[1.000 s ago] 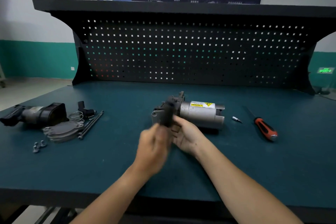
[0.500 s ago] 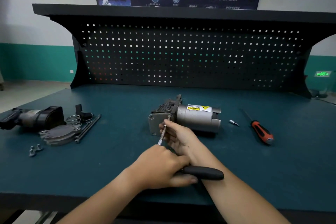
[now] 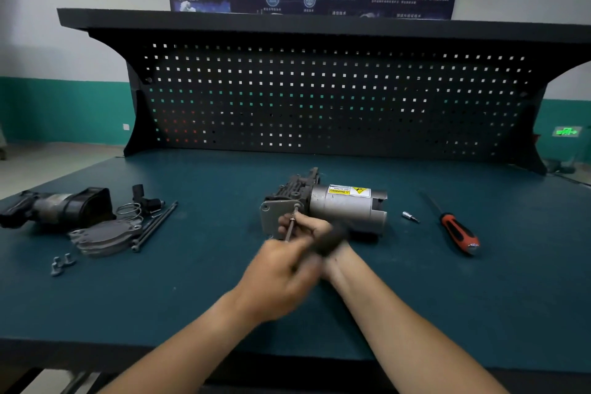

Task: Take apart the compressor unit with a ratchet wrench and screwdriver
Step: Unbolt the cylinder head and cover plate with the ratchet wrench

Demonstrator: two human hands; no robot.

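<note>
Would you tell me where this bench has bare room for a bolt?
Bare mat lies between the loose parts and the compressor, behind it to the pegboard, and right of the screwdriver. Crowded: far left, and where left hand and right hand grip the ratchet.

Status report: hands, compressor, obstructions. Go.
Left hand grips ratchet wrench handle, blurred. Right hand pinches its shaft at compressor end-plate bolt. Screwdriver and loose parts lie off to the sides, apart.

Teal benchtop (image 3: pixel 447 297), silver compressor unit (image 3: pixel 347 206), red-and-black screwdriver (image 3: pixel 457 232), black pegboard (image 3: pixel 319 99).
</note>
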